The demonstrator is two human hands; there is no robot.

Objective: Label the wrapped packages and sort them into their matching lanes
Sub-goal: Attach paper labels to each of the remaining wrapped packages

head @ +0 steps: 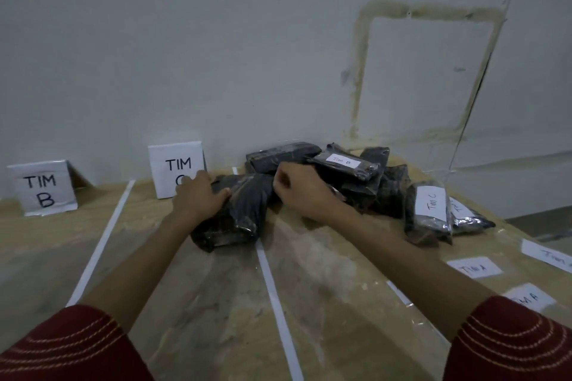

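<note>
- The surface (325,272) is split into lanes by white tape lines (275,288).
- A standing card marked TIM B (43,189) heads the far-left lane. A second card (173,164) heads the next lane; it reads TIM, and its lower letter is half hidden by the left hand.
- A pile of black wrapped packages (387,192) lies to the right of these lanes, against the wall. One package on top bears a TIM B label (343,164), and one at the right edge bears a TIM C label (428,213).
- Loose paper labels (473,267), some reading TIM A, lie flat on the surface at the right.
- One unlabelled black package (238,213) lies apart from the pile, at the far end of the second lane, with its right side over a tape line.
- Both arms reach straight forward, in red sleeves (77,346) pushed up above the forearms.
- The left hand (198,195) holds this package at its far left end, with the thumb on top and the fingers bent over the edge.
- The right hand (297,192) is curled at the package's far right corner, beside the pile. Whether it pinches the wrap cannot be told.
</note>
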